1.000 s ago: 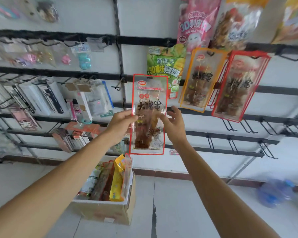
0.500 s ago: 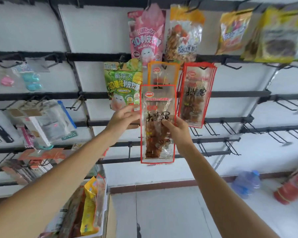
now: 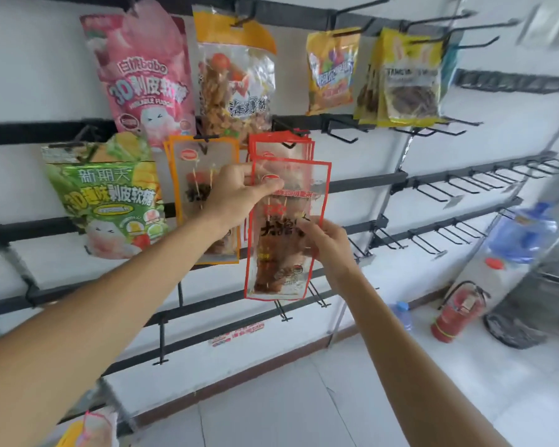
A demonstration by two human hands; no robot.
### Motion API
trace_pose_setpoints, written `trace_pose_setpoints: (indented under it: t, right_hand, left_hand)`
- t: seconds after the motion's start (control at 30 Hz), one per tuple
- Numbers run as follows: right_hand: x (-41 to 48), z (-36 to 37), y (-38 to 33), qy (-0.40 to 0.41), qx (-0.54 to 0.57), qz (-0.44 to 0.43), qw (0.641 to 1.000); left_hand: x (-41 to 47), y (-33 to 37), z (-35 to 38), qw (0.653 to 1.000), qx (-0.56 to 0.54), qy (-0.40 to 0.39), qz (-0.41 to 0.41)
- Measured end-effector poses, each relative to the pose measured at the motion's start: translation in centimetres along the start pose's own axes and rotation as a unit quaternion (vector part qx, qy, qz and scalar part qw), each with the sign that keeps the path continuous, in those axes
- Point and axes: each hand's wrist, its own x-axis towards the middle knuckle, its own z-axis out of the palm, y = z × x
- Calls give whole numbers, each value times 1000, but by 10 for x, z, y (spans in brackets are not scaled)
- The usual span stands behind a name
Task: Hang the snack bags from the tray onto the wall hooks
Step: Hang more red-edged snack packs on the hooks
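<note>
Left grip (image 3: pixel 236 195) pinches snack bag (image 3: pixel 281 275) top | right grip (image 3: pixel 328 246) holds edge | clear, red-bordered

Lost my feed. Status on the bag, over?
Left hand, right hand both pinch the red-edged bag. Not hooked yet; hook above holds matching bags. Nothing blocking.
</note>
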Motion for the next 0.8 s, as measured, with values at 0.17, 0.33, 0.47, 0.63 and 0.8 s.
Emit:
trace_pose_setpoints:
  t: [0.17, 0.33, 0.47, 0.63, 0.8]
  right_hand:
    - [42, -21, -37, 12, 28, -67, 997]
    - [95, -30, -64, -37, 9, -137, 990]
    - [134, -26, -65, -98, -5, -153, 983]
    - [155, -27, -47, -158, 39, -150, 975]
    - [158, -31, -43, -204, 62, -168, 962]
  left_hand:
    - [22, 7, 34, 998, -23, 38, 39]
    - [46, 5, 48, 989, -10, 131, 62]
    - [55, -1, 47, 986, 19, 159, 53]
    - [58, -2, 44, 982, 67, 171, 36]
    - [49, 1, 47, 983, -4, 180, 25]
